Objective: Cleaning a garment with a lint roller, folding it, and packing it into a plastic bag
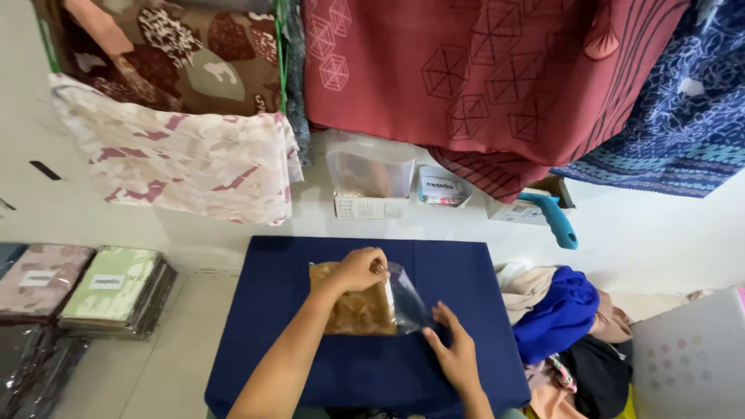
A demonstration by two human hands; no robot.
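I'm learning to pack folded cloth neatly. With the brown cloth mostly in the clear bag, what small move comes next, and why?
Probably fold the loose bag mouth flat. The left hand presses the brown cloth down, and the right hand is at the open plastic end, which sticks up past the cloth.
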